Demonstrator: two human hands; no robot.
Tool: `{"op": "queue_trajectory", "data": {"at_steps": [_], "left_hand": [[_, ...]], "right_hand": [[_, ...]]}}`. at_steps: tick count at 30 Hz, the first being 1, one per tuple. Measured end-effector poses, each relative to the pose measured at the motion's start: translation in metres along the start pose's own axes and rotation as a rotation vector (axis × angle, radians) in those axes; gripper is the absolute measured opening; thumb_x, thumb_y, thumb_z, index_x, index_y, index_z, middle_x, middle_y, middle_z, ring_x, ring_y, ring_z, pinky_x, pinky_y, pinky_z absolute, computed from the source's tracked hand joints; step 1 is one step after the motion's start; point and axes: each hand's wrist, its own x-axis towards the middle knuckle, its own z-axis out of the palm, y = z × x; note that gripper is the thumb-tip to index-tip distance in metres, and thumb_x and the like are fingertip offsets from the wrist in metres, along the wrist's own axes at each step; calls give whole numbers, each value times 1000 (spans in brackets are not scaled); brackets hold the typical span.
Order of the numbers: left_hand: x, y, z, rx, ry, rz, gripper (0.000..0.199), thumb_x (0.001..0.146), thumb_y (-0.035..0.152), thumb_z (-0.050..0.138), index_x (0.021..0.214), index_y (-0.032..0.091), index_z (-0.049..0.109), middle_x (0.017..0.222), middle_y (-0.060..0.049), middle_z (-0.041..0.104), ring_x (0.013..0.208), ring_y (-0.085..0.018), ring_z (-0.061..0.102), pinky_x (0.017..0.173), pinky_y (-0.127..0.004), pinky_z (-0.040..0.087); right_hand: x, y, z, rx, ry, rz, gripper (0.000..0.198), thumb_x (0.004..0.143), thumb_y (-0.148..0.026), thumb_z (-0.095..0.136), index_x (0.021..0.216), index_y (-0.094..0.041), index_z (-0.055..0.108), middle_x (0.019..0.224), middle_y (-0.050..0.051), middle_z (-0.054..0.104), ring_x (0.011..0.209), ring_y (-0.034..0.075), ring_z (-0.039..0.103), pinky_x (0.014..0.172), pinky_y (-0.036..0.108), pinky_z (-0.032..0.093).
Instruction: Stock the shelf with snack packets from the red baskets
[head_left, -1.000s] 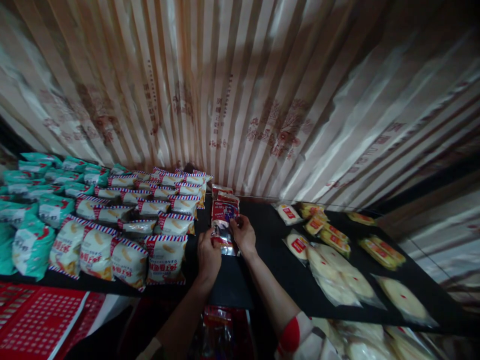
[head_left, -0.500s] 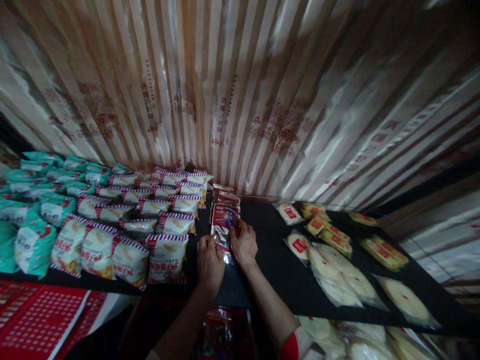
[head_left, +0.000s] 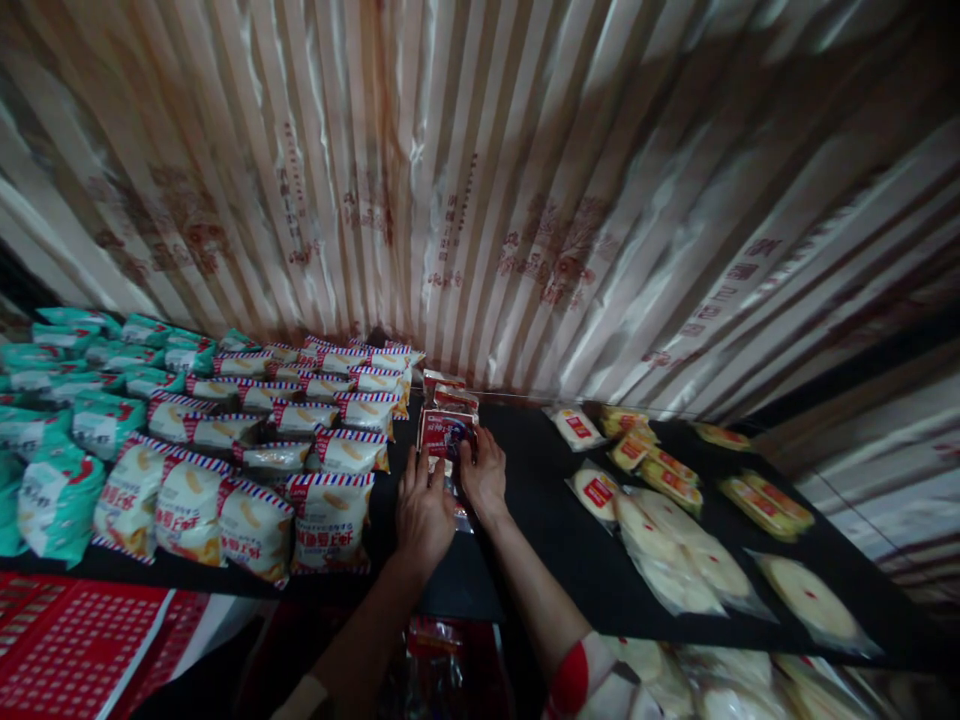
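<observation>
Both hands, left (head_left: 422,508) and right (head_left: 484,470), lie flat-fingered on the red packet (head_left: 445,434), hiding its lower half; grip unclear.

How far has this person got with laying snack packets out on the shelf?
Done: rows of striped bread packets and green packets lie filled at left. In hand: the left hand and right hand press a red packet flat, with only a short column behind it. Left: bare black shelf beside it.
</observation>
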Motion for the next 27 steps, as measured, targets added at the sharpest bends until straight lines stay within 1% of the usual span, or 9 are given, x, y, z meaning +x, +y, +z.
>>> {"op": "queue_trajectory", "data": {"at_steps": [3,6,9,14,19,24,27], "left_hand": [[1,-2,3,37,-19,-1,45,79,10,45,123,12,53,137,-15,46,132,-28,34,107,-46,32],[1,-3,6,58,-5,-9,45,78,10,46,122,12,54,135,-14,48,129,-27,38,107,-44,32],[1,-4,7,62,1,-16,46,76,9,47,122,11,55,135,-15,48,129,-27,38,106,-44,33],[-1,-6,8,39,11,-13,44,78,12,47,122,12,55,135,-15,47,130,-26,37,107,-43,31],[-2,-6,9,35,20,-14,44,78,13,48,121,13,55,134,-15,48,129,-27,37,106,-44,31],[-3,-6,9,25,43,-2,44,77,13,49,120,12,56,134,-17,48,129,-29,38,105,-45,33],[-4,-6,6,13,82,26,43,77,12,49,120,11,55,135,-17,47,131,-30,34,104,-47,34]], "right_hand": [[5,3,3,12,12,-45,45,86,-31,37,123,-9,51,124,15,57,116,25,48,101,40,31],[6,6,5,0,22,-85,45,84,-29,40,121,-8,53,122,15,58,113,25,49,100,40,32],[5,7,8,-36,26,-92,44,83,-27,40,121,-8,53,123,14,58,113,25,48,99,40,33],[1,1,9,-168,12,-65,46,84,-25,39,123,-6,53,129,16,54,118,27,43,99,40,32],[-3,-5,9,-247,-6,-40,46,86,-24,38,126,-8,52,132,14,51,120,28,40,96,40,34],[-4,-4,11,-231,-10,-40,45,86,-26,37,125,-9,52,132,14,51,122,28,39,97,41,33],[-3,-5,8,-171,26,-76,44,87,-28,36,124,-9,52,131,16,51,124,27,38,99,43,32]]}}
